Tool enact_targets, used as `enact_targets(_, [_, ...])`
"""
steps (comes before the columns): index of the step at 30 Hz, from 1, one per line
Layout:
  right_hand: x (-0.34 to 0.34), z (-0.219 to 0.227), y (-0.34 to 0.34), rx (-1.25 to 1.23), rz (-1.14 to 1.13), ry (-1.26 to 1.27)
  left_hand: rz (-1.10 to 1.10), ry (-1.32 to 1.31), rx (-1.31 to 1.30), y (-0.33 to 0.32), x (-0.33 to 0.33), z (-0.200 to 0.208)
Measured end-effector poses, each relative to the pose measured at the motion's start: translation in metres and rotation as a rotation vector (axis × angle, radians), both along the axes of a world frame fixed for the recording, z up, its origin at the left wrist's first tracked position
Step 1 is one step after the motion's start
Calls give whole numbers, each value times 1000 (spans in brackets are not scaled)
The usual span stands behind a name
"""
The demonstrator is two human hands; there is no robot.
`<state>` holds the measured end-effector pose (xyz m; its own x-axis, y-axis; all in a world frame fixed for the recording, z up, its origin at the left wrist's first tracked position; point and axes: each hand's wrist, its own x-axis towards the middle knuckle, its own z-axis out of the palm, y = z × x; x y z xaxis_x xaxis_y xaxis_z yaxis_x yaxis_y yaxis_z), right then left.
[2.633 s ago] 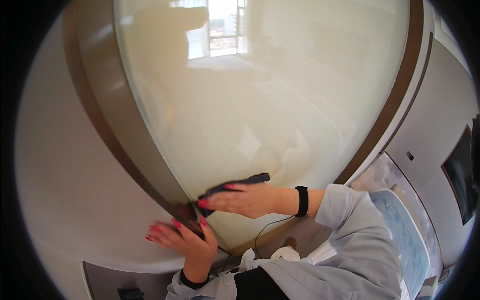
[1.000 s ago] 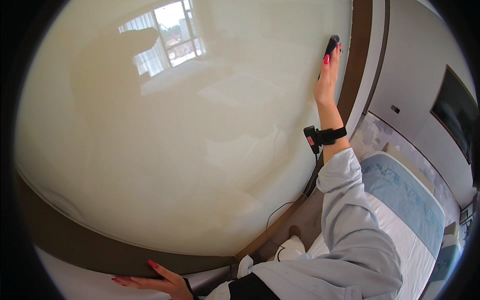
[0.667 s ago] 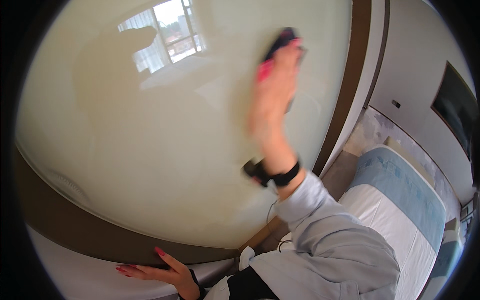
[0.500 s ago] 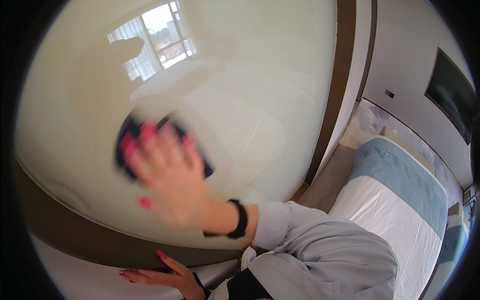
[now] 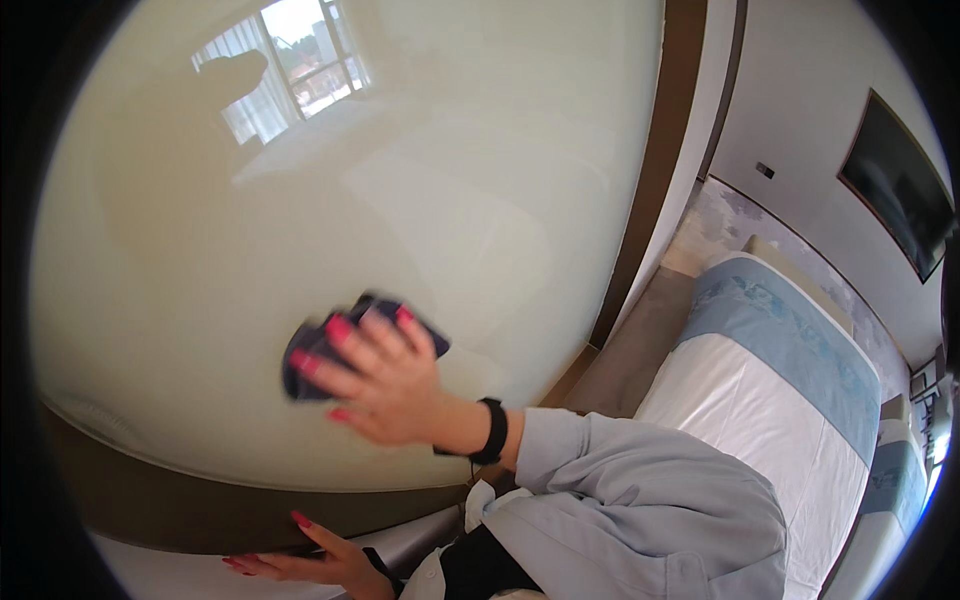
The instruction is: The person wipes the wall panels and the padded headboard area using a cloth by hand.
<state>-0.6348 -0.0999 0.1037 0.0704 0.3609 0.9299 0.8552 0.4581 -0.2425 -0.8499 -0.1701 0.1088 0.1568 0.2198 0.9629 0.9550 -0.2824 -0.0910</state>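
A: Against the lower middle of the glossy cream glass wall panel (image 5: 420,180), right hand (image 5: 385,385) presses a dark blue cloth (image 5: 318,345), fingers spread flat for contact.

B: Left hand (image 5: 310,560)?

A: Open, fingertips on the brown frame (image 5: 200,505) at its bottom edge, likely bracing.

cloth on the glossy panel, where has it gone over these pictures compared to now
The right hand swept the dark cloth from the panel's lower edge up to its top right by the brown frame, then back down and left across the glossy panel to its lower middle. The cloth stayed pressed under that hand throughout. The left hand stayed braced on the frame's lower edge.
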Motion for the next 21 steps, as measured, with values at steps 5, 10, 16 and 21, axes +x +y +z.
enact_targets(5, [93, 11, 23, 108, -177, 133, 0, -19, 19, -3, 8, 0])
enact_targets(10, [181, 17, 36, 145, -200, 239, -10, -196, -31, -7, 28, 5])
enact_targets(16, [293, 20, 52, 221, -210, 296, 195, -200, 36, -14, 72, 4])
enact_targets(21, [367, 25, 63, 228, -210, 317, -73, -289, -110, 18, 110, -7])
